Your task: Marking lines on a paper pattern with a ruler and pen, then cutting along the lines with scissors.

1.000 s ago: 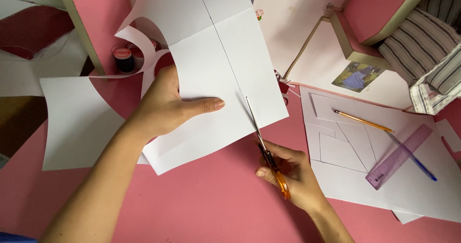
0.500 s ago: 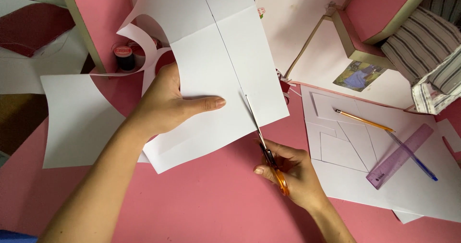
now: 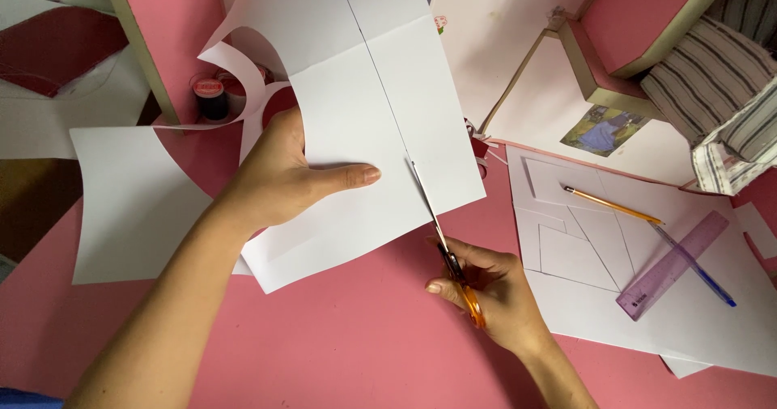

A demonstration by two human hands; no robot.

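Little has shifted since a second ago: the scissors (image 3: 441,231) have edged slightly further along the pencil line of the white sheet (image 3: 364,126). Right hand (image 3: 486,296) has its fingers closed through the orange handles, blades narrow, tips in the paper near the sheet's middle. Left hand (image 3: 283,178) pinches the sheet, thumb flat on top, fingers underneath, lifting it over the pink worktop (image 3: 340,344). By the sheet's far left corner stands 1 small jar (image 3: 212,97) with a red lid, contents dark. On the marked paper (image 3: 647,312) at right lie 1 pencil (image 3: 611,205), 1 blue pen (image 3: 696,267) and 1 purple ruler (image 3: 672,265).
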